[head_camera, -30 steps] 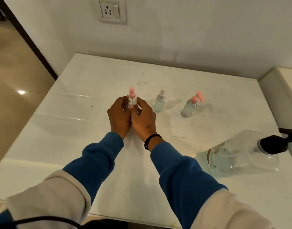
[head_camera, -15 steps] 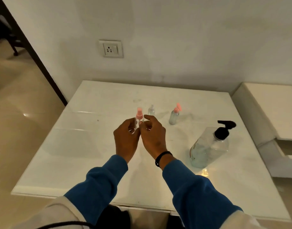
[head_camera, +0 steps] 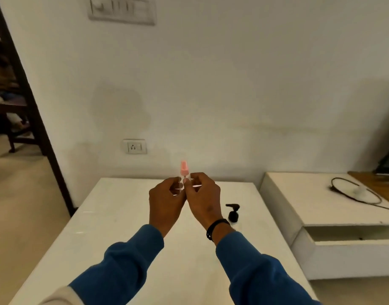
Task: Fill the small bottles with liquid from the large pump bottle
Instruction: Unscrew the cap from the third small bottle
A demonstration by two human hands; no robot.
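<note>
Head view, looking forward over a white table set against a pale wall: two hands in blue sleeves are raised together above the table's middle. Left hand curls its fingers round the clear body of a small bottle, while right hand, a black band at its wrist, pinches the bottle near its neck, just under the pink spray cap that stands upright above both sets of fingers. Most of the bottle's body is hidden behind the fingers (whether it holds any liquid cannot be told). Behind the right wrist, only the black pump head of the large pump bottle shows; its body is covered by the arm. No other small bottles are visible, and they may sit behind the hands. To the right stands a low white unit with a looped black cable on top. Judging by the two-handed hold at the neck, the step in hand appears to be unscrewing the pink cap. The next move likely calls for twisting the cap free while keeping the body steady and upright.
</note>
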